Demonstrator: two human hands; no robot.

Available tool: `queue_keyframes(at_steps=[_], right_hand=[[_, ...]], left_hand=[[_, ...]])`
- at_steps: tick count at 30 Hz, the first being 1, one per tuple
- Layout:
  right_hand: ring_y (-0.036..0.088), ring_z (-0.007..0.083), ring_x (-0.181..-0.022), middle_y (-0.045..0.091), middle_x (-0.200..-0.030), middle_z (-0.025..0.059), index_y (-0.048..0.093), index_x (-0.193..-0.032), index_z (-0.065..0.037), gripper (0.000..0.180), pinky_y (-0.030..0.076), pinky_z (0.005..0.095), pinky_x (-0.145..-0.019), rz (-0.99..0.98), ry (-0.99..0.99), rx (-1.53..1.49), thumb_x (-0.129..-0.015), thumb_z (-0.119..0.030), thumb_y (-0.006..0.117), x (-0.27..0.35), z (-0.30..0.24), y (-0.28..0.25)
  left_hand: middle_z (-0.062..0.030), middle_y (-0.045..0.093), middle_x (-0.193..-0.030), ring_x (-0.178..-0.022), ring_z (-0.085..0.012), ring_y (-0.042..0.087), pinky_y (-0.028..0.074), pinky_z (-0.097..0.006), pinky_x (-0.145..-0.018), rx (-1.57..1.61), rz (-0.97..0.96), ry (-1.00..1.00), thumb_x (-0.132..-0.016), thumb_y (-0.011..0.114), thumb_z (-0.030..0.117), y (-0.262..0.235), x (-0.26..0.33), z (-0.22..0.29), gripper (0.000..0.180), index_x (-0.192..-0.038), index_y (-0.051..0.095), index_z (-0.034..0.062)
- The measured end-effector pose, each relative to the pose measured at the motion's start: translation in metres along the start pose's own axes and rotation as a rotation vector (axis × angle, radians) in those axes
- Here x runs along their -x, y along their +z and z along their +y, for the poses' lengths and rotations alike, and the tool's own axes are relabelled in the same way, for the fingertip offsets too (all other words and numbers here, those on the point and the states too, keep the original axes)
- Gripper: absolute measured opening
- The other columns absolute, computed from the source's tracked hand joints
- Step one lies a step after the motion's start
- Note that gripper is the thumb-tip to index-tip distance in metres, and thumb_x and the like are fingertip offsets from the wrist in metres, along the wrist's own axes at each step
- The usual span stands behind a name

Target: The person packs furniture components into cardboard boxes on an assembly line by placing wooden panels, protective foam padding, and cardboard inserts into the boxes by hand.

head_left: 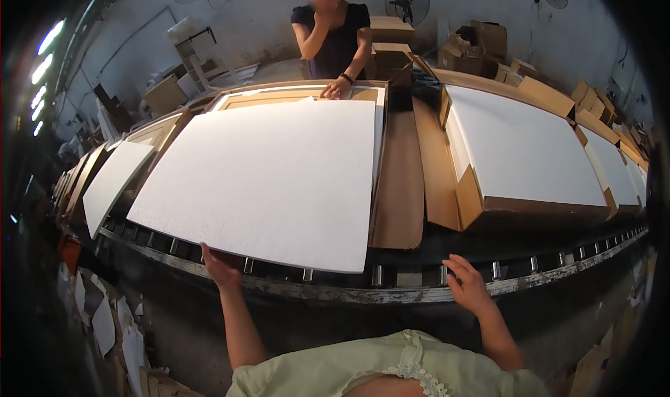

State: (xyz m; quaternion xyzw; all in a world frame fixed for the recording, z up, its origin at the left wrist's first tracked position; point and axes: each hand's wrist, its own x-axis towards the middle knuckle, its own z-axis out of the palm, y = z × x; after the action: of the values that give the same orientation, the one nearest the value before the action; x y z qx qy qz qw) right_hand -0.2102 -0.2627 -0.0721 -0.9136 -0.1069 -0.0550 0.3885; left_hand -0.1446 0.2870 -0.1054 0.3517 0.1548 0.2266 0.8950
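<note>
At the near edge of the large white square foam sheet (262,181), I see my left hand (222,268) reaching up with its fingers tucked under the edge, gripping it. Right of the sheet, my right hand (469,285) hovers spread over the metal roller conveyor rail (391,294). Beyond the sheet, a co-worker's hand (338,88) rests on an open brown cardboard box (300,93), with more boxes stacked behind.
</note>
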Motion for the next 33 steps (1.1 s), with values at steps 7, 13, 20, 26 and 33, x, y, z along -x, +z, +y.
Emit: queue_keyframes(at_steps=[7,13,20,26,33], right_hand=[[0.057,0.0349,-0.111,0.055,-0.127,0.0149,0.059,-0.121,-0.009,0.036,0.049,0.0403,-0.090,0.038,0.130,0.152,-0.086,-0.011,0.061,0.069,0.085,-0.031],[0.055,0.0376,-0.110,0.056,-0.123,0.0175,0.059,-0.117,-0.005,0.032,0.047,0.0391,-0.092,0.133,0.306,0.022,-0.085,-0.008,0.059,0.139,0.152,-0.092],[0.055,0.0380,-0.111,0.056,-0.122,0.0189,0.059,-0.118,-0.005,0.033,0.047,0.0399,-0.092,0.151,0.429,0.064,-0.085,-0.008,0.059,0.234,0.240,-0.112],[0.058,0.0377,-0.105,0.059,-0.116,0.0197,0.059,-0.115,-0.003,0.033,0.047,0.0401,-0.091,0.132,0.477,-0.088,-0.082,-0.006,0.059,0.294,0.268,-0.100],[0.058,0.0361,-0.104,0.061,-0.113,0.0177,0.061,-0.112,-0.004,0.031,0.047,0.0409,-0.091,-0.059,0.483,-0.021,-0.081,-0.009,0.060,0.257,0.257,-0.095]], left_hand=[[-0.0001,0.049,-0.062,-0.052,-0.0136,0.046,0.037,-0.026,-0.045,-0.348,0.189,-0.276,-0.090,0.056,0.025,-0.034,0.155,-0.174,0.018,-0.091,0.060,0.0080],[-0.0078,0.068,-0.088,-0.070,-0.0133,0.063,0.049,-0.024,-0.060,-0.753,-0.419,-0.535,-0.092,0.062,0.019,0.154,0.281,-0.257,0.021,-0.103,0.063,0.0014],[0.0000,0.066,-0.083,-0.075,-0.0057,0.059,0.047,-0.020,-0.067,-0.844,-0.671,-0.229,-0.090,0.065,0.012,0.265,0.288,-0.333,0.017,-0.104,0.066,0.0023],[-0.0102,0.059,-0.114,-0.096,-0.0224,0.058,0.050,-0.031,-0.077,-1.068,-1.045,0.190,-0.084,0.070,0.016,0.283,0.335,-0.358,0.044,-0.125,0.054,0.0081],[-0.0190,0.022,-0.153,-0.143,-0.0387,0.016,0.021,-0.050,-0.113,-1.369,-1.535,0.319,-0.078,0.075,0.041,0.333,0.306,-0.285,0.092,-0.149,0.022,0.0143]])
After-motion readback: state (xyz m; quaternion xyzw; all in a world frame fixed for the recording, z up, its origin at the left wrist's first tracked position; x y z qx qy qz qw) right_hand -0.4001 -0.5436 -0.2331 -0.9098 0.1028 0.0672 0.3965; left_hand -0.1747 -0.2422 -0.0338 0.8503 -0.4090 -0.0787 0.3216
